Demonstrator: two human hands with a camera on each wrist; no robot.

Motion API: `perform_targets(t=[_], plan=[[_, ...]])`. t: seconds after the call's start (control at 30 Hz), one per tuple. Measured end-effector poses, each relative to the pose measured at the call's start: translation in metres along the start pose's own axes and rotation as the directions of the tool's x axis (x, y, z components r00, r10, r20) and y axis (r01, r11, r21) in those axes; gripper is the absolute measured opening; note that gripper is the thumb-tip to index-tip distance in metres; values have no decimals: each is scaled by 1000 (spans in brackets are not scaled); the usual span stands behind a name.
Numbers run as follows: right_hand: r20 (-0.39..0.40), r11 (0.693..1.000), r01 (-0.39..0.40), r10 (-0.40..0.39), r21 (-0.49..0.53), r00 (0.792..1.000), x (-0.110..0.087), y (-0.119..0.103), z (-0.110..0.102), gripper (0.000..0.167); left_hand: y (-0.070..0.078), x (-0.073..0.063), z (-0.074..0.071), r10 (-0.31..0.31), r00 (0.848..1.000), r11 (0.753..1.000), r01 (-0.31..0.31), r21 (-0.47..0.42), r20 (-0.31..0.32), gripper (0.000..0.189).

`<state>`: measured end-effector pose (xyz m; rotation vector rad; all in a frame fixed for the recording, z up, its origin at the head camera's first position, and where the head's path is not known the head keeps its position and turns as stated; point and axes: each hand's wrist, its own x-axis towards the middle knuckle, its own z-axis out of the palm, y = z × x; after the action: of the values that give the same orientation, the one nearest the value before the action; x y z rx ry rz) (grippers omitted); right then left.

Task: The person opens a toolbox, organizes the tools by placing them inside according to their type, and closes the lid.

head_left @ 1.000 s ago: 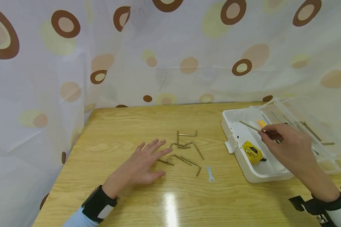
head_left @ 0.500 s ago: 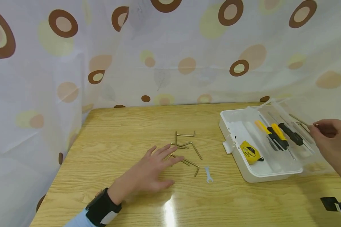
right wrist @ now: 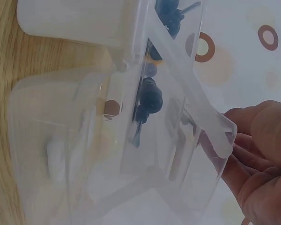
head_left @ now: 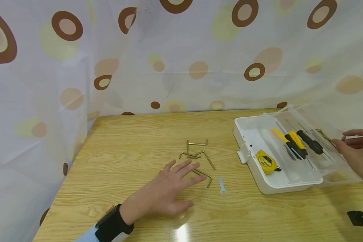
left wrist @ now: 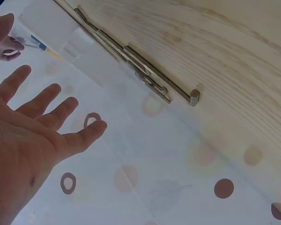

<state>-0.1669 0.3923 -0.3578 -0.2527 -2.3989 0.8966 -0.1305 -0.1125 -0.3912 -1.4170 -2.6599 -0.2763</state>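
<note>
My left hand [head_left: 170,193] is spread low over the table with fingers extended and nothing in them. Beneath and beyond it lie several brass-coloured hex keys [head_left: 208,158], some partly covered by the hand. A small open-end wrench [head_left: 222,186] lies to their right. My right hand [head_left: 358,148] is at the far right, over the clear lid [head_left: 340,174] of the white toolbox [head_left: 267,188]. Its thumb and forefinger stand apart around the upturned short end of a hex key [head_left: 326,137] in the lid. The lid wall hides part of the fingertips in the right wrist view.
A yellow tape measure [head_left: 265,163] sits in the toolbox. Several screwdrivers with yellow and black handles [head_left: 296,139] lie across the box and lid. A latch [head_left: 243,156] sticks out at its left side. A patterned curtain [head_left: 175,60] hangs behind the table [head_left: 133,137].
My right hand has carried the hex key rightward from above the box to the lid, lowered it there, and parted its fingers. My left hand has drifted right and nearer over the keys.
</note>
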Motion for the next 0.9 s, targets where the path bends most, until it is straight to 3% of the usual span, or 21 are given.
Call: perform_targets(t=[0.03, 0.17, 0.23, 0.37, 0.43, 0.47, 0.53, 0.6, 0.67, 0.77, 0.83, 0.9], plan=[[10, 1000, -6, 7, -16, 1000, 0, 1, 1, 7, 0, 0, 0, -1, 1000, 1000, 1, -1, 1, 71], [62, 998, -11, 15, -60, 998, 0, 4, 4, 35, 1, 0, 2, -13, 1000, 1000, 13, 3, 6, 71], [72, 998, 0, 4, -60, 997, 0, 4, 4, 40, 1, 0, 2, -15, 1000, 1000, 15, 7, 3, 71], [-5, 995, 53, -53, -81, 999, -4, -5, 8, 39, 0, 0, 3, -19, 1000, 1000, 19, 16, -3, 71], [-62, 986, 115, -123, -118, 991, -9, -15, 13, 34, -2, 1, 3, -24, 1000, 1000, 24, 16, 0, 72], [-91, 972, 187, -201, -141, 975, -12, -20, 17, 32, -3, 0, 3, -26, 1000, 999, 26, 21, 0, 72], [-108, 920, 350, -371, -174, 922, -18, -32, 25, 33, -5, 0, 3, -37, 999, 999, 37, 25, 2, 72], [-88, 831, 528, -548, -178, 832, -23, -44, 32, 44, -9, -1, 2, -51, 999, 998, 51, 23, -1, 73], [-43, 718, 681, -692, -144, 720, -28, -55, 40, 57, -14, -3, 0, -72, 997, 997, 72, 16, -10, 73], [15, 600, 799, -800, -34, 600, -38, -73, 57, 65, -25, -7, -6, -113, 993, 994, 113, -2, -34, 75], [47, 541, 841, -841, 26, 540, -49, -85, 70, 61, -35, -12, -11, -148, 988, 989, 147, -11, -50, 76], [102, 504, 859, -862, 87, 496, -65, -98, 86, 57, -44, -18, -17, -186, 980, 982, 186, -8, -71, 76]])
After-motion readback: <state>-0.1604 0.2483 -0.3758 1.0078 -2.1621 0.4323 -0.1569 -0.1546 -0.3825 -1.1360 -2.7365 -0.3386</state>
